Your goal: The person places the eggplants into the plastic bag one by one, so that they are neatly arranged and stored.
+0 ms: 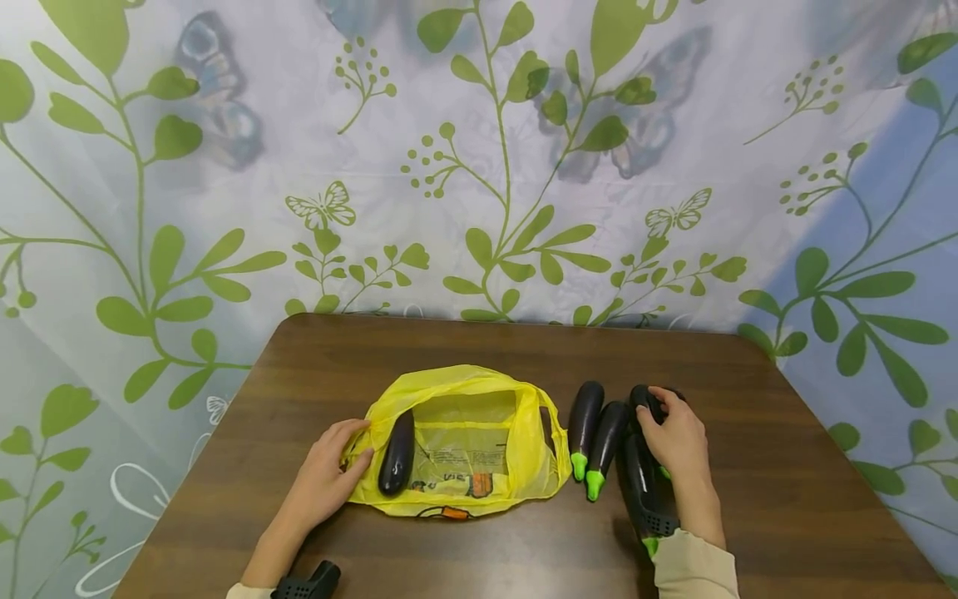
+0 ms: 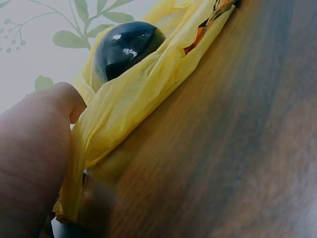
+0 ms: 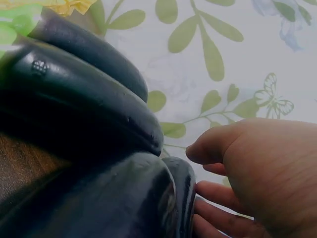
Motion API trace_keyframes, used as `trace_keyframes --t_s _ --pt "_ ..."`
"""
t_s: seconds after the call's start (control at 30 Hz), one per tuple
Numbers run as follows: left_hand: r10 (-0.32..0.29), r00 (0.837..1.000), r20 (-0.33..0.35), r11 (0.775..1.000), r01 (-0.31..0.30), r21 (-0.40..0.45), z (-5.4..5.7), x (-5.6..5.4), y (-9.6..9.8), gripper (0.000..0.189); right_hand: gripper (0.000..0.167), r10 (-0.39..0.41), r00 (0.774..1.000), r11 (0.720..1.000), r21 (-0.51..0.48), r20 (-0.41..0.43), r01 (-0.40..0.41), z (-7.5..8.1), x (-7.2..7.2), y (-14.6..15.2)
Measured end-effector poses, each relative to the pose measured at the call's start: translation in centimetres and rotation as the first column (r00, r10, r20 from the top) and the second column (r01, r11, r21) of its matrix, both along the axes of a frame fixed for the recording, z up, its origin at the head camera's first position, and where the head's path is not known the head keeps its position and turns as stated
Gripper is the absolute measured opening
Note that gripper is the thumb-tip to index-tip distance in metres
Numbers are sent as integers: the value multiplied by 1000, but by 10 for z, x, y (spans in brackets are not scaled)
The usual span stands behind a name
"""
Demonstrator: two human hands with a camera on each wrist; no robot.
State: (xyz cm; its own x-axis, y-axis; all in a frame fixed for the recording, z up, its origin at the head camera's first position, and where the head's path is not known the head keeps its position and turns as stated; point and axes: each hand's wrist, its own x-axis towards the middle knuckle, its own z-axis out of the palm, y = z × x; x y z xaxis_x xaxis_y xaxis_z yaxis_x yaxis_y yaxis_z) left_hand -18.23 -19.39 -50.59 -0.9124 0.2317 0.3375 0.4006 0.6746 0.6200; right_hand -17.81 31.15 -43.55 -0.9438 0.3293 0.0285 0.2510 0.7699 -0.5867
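Observation:
A yellow plastic bag (image 1: pixel 464 378) lies on its side with its mouth wide toward me. My left hand (image 1: pixel 329 462) holds its left edge, the film bunched at the thumb in the left wrist view. Inside, near that edge, lies a dark eggplant (image 1: pixel 398 453), its rounded end (image 2: pixel 126 47) showing. Another eggplant (image 1: pixel 547 428) shows at the bag's right side. My right hand (image 1: pixel 677 433) is over a group of eggplants (image 1: pixel 636 478) at the right. In the right wrist view its fingertips touch an eggplant (image 3: pixel 184 191), while the thumb stands apart from it.
Two eggplants (image 1: pixel 586 420) with bright green stem ends lie side by side between the bag and my right hand. The brown wooden table (image 1: pixel 359 341) meets a hanging cloth (image 1: pixel 494 183) printed with leaves and butterflies along its far edge.

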Motion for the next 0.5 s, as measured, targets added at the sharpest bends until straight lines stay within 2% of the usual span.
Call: trace_keyframes --t_s 0.5 --pt "-6 1000 -20 1000 6 -3 4 1 0 39 58 24 999 1000 17 35 -25 -7 -1 0"
